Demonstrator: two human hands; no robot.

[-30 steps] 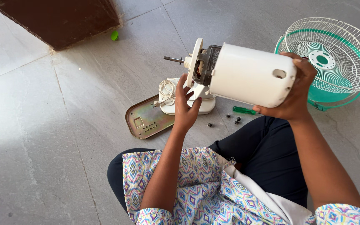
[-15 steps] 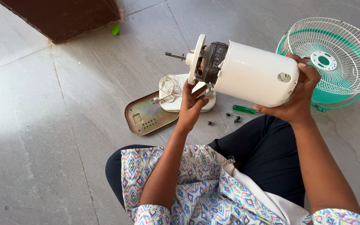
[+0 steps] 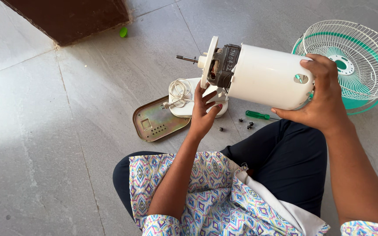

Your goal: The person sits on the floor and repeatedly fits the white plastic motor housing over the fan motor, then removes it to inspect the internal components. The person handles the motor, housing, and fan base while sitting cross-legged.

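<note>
I hold a fan motor unit in the air above my lap. Its white cylindrical rear cover [image 3: 265, 76] is gripped at the back end by my right hand [image 3: 320, 98]. The dark motor core [image 3: 225, 65] shows between the cover and a white front disc [image 3: 208, 61], with a metal shaft [image 3: 187, 57] pointing left. My left hand [image 3: 204, 111] reaches up from below and its fingers touch the white neck bracket under the front disc.
On the grey tiled floor lie a white fan base with coiled cord [image 3: 182, 98], a metal base plate [image 3: 158, 122], a green-handled screwdriver [image 3: 259, 115] and several small screws [image 3: 248, 124]. A green and white fan grille [image 3: 359, 65] rests at right. A small green cap [image 3: 123, 32] lies by a brown wall.
The white cover has slid back and turned a little, exposing more of the dark motor core. My right hand has shifted over the cover's rear end. My left hand stays under the front disc.
</note>
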